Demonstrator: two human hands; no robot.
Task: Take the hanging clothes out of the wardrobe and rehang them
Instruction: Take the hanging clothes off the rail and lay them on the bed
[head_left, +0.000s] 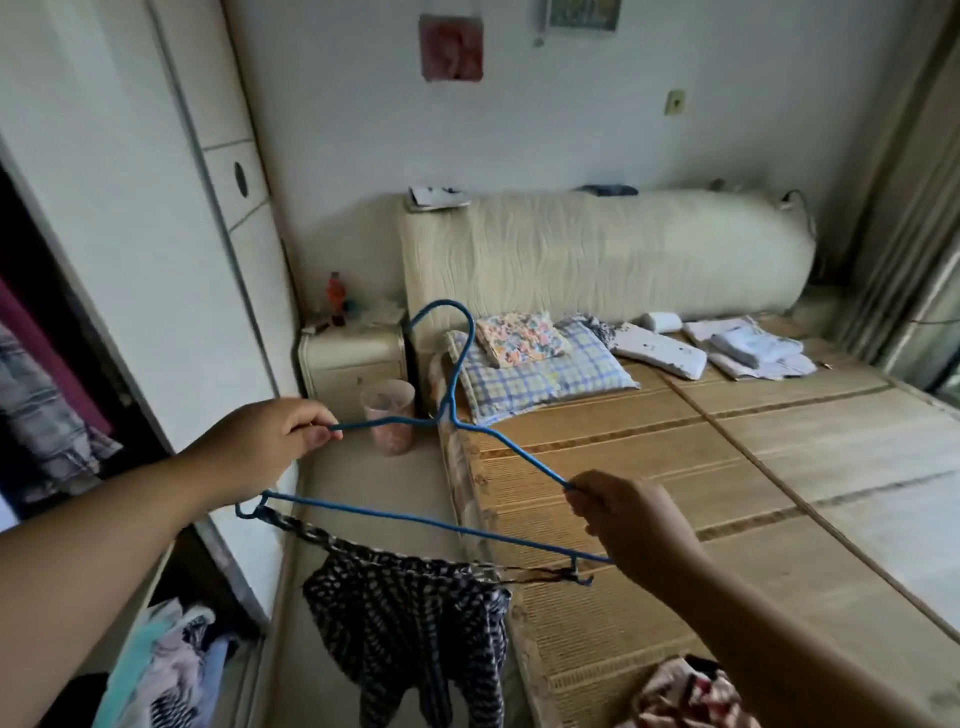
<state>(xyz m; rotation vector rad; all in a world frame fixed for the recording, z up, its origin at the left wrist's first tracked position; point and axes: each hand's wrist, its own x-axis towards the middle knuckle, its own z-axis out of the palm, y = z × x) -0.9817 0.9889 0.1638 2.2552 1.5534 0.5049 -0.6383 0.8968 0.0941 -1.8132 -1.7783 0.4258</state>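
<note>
I hold a blue wire hanger (415, 519) flat in front of me, its hook pointing away toward the bed's head. My left hand (270, 447) pinches its left shoulder wire. My right hand (628, 519) grips its right shoulder wire. A dark blue and white patterned garment (410, 623) dangles by thin straps from the hanger's small end hooks. The open wardrobe (47, 364) stands at the left with several clothes hanging in its dark interior.
A bed with a bamboo mat (727, 467) fills the right side, carrying a checked pillow (540, 374) and folded cloths. A red-patterned garment (685, 696) lies at the bed's near edge. A nightstand (353, 364) and a pink cup (389, 415) stand beyond. Piled clothes (171, 665) lie at the lower left.
</note>
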